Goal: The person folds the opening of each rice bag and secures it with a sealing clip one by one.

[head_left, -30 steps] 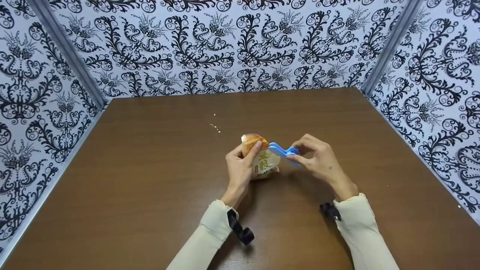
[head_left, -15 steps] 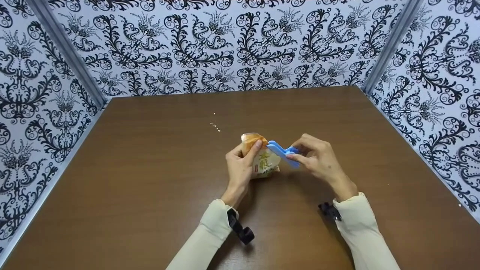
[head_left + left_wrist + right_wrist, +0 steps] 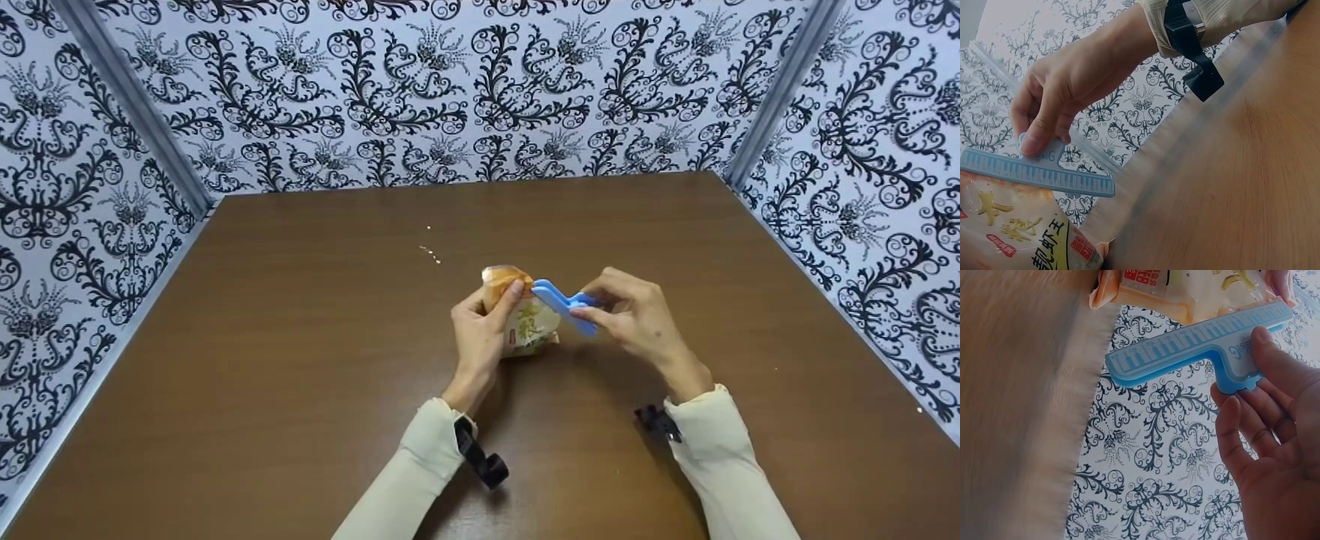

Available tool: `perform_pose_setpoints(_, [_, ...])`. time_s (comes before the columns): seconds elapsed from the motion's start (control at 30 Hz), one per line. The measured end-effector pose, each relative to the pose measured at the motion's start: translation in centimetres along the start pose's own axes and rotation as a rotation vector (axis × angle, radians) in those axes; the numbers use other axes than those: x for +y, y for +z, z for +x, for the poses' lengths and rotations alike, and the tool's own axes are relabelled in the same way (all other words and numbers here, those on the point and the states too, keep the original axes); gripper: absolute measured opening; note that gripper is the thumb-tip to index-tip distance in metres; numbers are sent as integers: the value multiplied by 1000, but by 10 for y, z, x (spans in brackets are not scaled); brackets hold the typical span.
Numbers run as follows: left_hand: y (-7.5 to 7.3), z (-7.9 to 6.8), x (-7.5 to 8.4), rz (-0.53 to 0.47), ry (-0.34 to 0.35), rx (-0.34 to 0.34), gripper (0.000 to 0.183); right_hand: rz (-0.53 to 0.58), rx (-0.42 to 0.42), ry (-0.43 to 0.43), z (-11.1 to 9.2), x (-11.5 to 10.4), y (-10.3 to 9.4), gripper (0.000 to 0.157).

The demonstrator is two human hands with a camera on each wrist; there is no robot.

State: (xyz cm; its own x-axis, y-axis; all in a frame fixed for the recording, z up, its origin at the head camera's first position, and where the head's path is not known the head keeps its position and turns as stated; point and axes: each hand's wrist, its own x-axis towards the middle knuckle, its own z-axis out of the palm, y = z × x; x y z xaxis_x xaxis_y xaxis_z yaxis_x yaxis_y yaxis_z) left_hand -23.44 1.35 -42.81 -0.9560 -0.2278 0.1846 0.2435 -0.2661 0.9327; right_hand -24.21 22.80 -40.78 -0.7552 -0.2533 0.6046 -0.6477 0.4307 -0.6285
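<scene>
A printed food bag (image 3: pixel 531 324) with an orange top and gold lettering stands tilted over the table. My left hand (image 3: pixel 480 326) grips its top end, thumb pressed on the orange part. My right hand (image 3: pixel 636 313) pinches the handle of a blue bag clip (image 3: pixel 556 298) between thumb and fingers. In the right wrist view the clip (image 3: pixel 1196 340) shows a piano-key print, and its long edge lies right along the bag's (image 3: pixel 1185 289) edge. The left wrist view shows the same clip (image 3: pixel 1039 173) across the top of the bag (image 3: pixel 1022 230), with the right hand (image 3: pixel 1072 84) above.
The brown table (image 3: pixel 300 337) spreads around both hands. Several small pale crumbs (image 3: pixel 431 253) lie beyond the bag. Patterned walls (image 3: pixel 450 90) close in the back and sides. Black straps (image 3: pixel 480 454) with small cameras sit on the wrists.
The clip has shifted slightly left against the bag's top, and its two halves now show apart at the tip. The left hand and the bag have barely moved.
</scene>
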Motion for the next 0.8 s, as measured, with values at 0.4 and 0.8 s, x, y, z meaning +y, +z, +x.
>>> perform_pose_setpoints(0.4, [0, 1, -2, 7, 23, -1, 17, -4, 7, -8, 2, -1, 1, 13])
perform_pose_setpoints(0.8, [0, 1, -1, 20, 21, -3, 16, -5, 19, 6, 2, -3, 2, 12])
